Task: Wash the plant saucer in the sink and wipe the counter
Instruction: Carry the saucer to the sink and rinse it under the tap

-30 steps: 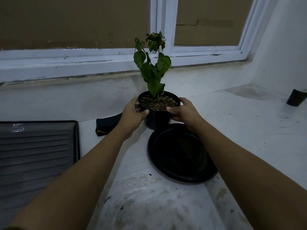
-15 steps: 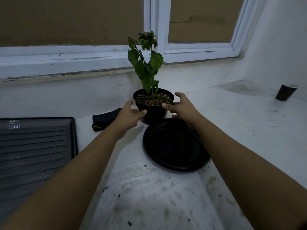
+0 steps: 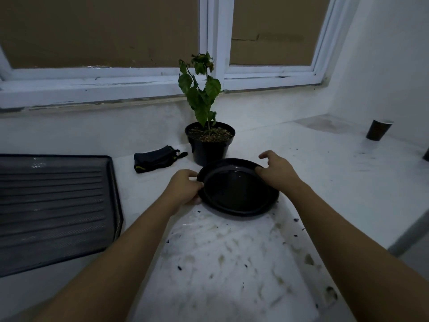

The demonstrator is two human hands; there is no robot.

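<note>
A round black plant saucer [image 3: 236,191] lies on the white counter [image 3: 232,263] in the middle of the view. My left hand [image 3: 184,188] grips its left rim, fingers curled around the edge. On the far right rim rests my right hand [image 3: 277,170], thumb over the edge and fingers spread behind it. Just behind the saucer stands a black pot with a small green plant [image 3: 209,142], free of both hands. The counter in front of the saucer is stained and speckled with soil crumbs.
A dark ribbed tray [image 3: 53,205] lies at the left. A folded dark cloth [image 3: 155,159] lies left of the pot. A dark paper cup [image 3: 378,130] stands far right near the wall. A window sill runs along the back.
Both hands have let go of the plant pot, which now stands behind the saucer, and have come back to grasp the saucer's rim on either side.
</note>
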